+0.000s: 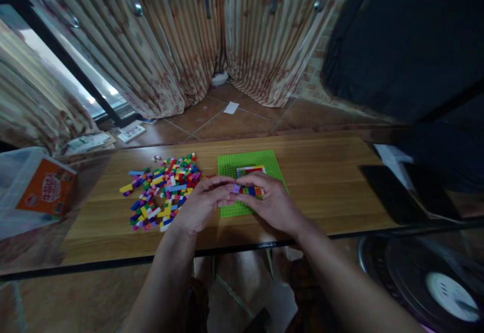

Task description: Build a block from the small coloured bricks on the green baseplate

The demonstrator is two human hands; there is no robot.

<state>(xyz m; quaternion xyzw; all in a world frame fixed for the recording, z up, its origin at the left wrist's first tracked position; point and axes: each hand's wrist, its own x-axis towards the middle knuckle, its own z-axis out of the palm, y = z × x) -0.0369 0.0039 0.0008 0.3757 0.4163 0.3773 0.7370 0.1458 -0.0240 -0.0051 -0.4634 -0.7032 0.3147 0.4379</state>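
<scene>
Both my hands meet over a green studded baseplate (247, 159) on the wooden table. Between the fingertips of my left hand (212, 194) is a small light purple brick (236, 188). My right hand (270, 199) has its thumb and fingers closed around a short row of joined coloured bricks (251, 191), in blue, orange and other colours, touching or close to the purple brick. Behind my right fingers, a bordered brick build (250, 170) in white, yellow and red sits on the baseplate, partly hidden. Whether the held row is apart from the plate I cannot tell.
A spread of loose coloured bricks (166, 187) lies left of the baseplate. Farther left stands a clear plastic bin (18, 172) with an orange label. Dark flat items (393, 192) lie at the table's right end. Curtains (181, 46) hang beyond, and a round dark object (419, 277) is below right.
</scene>
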